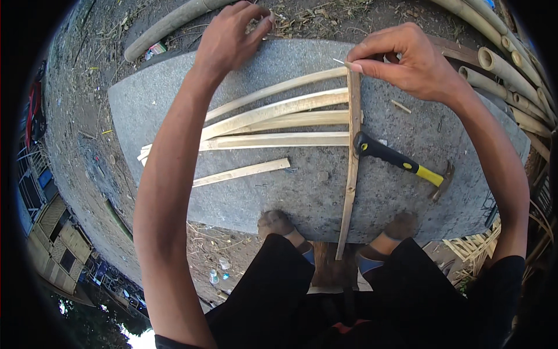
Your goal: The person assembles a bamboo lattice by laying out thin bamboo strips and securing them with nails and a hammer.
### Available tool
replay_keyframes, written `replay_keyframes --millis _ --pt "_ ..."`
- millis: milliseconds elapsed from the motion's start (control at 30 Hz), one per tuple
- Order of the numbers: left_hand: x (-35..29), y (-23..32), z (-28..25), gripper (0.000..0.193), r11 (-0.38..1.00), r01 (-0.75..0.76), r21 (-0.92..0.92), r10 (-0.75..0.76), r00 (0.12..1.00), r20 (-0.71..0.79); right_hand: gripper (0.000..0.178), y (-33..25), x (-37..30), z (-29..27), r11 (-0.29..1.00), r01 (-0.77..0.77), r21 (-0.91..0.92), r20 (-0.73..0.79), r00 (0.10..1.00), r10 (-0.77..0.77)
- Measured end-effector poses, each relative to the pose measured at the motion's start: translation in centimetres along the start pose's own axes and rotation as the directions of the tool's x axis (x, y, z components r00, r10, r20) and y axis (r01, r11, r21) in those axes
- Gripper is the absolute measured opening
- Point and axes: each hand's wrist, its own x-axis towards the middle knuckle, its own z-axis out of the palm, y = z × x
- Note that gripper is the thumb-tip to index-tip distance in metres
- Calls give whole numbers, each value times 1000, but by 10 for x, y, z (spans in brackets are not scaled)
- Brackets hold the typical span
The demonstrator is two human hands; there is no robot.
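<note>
My right hand (407, 63) pinches a thin, shiny nail (339, 61) between thumb and fingers. It is at the far end of an upright-running wooden strip (352, 160). Several pale split-bamboo strips (285, 109) meet that strip from the left, fanned out. Over the far edge of the slab, my left hand (235, 36) is curled, thumb and finger close together at the tips; anything between them is too small to make out. A hammer (401, 160) with a black and yellow handle lies right of the strip, its handle end touching it.
Under the work lies a grey stone-like slab (290, 203). A loose short strip (244, 172) rests on its left part, a small wood sliver (401, 106) on its right. My feet (276, 224) stand at the near edge. Bamboo poles (503, 67) are stacked at the far right.
</note>
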Motion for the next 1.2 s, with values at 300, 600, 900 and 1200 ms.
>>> replay_keyframes --millis 300,600,900,1200 --pt "29 -7 -141 25 984 178 3 -178 984 0 12 -72 -12 -48 962 172 -211 -260 939 -225" --pt "-77 53 -235 33 927 79 367 -215 914 344 25 -90 -68 57 968 -38 -248 -166 986 -4" --pt "-295 153 -190 29 986 159 -44 -131 916 379 19 -93 -140 230 944 -210 -255 -307 943 127" --pt "-378 110 -97 39 911 404 -80 -372 890 262 24 -95 -150 148 938 -230 -259 -337 932 135"
